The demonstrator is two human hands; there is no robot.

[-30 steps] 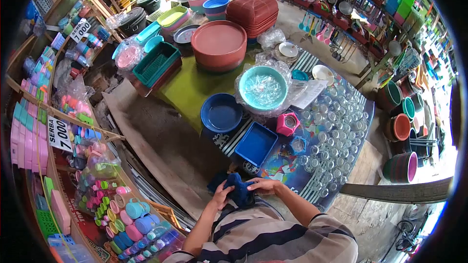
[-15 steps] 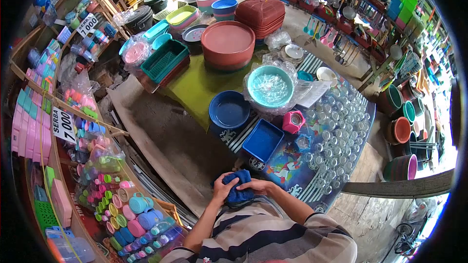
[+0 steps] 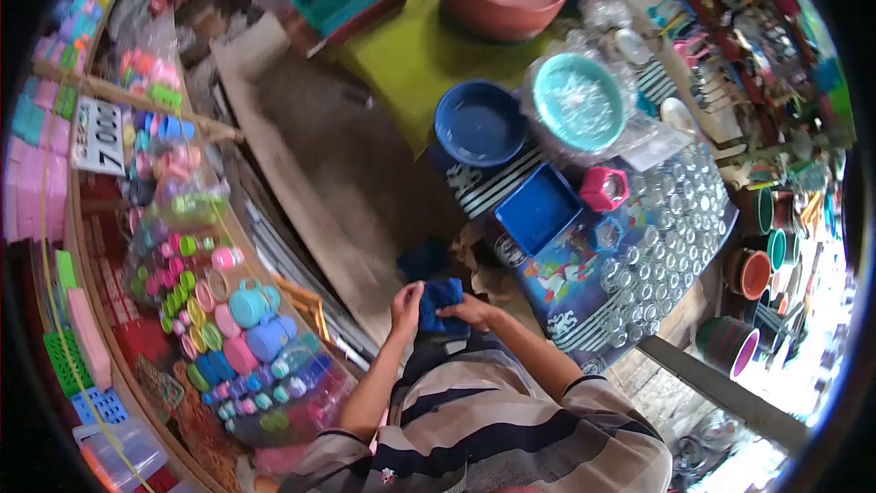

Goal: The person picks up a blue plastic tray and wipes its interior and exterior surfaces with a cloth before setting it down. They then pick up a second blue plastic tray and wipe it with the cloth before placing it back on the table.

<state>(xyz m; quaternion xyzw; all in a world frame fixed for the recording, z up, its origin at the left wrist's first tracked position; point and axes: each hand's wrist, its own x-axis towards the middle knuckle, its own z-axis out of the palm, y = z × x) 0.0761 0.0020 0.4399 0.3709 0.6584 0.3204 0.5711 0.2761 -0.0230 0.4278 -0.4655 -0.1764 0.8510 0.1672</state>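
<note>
A dark blue cloth [image 3: 441, 304] is held in front of my striped shirt, between both hands. The fingers of my left hand [image 3: 408, 304] pinch its left edge. On the right side, my right hand [image 3: 472, 310] grips the same cloth with thumb and fingers. Another dark blue piece [image 3: 427, 260] lies just beyond the cloth, blurred. To the upper right, a blue rectangular tray [image 3: 538, 210] and a round blue basin [image 3: 480, 122] rest on the table.
Many glass jars [image 3: 671, 219] cover the right part of the patterned table [image 3: 570, 315]. A pink hexagonal item [image 3: 604, 189] and a turquoise basin [image 3: 578, 102] stand near them. Shelves of colourful plastic cups [image 3: 239, 329] line the left side. A wooden beam [image 3: 721, 388] runs at the lower right.
The view has tilted downward, so the table goods appear higher and further right. My hands have spread slightly apart on the cloth, which now hangs lower between them.
</note>
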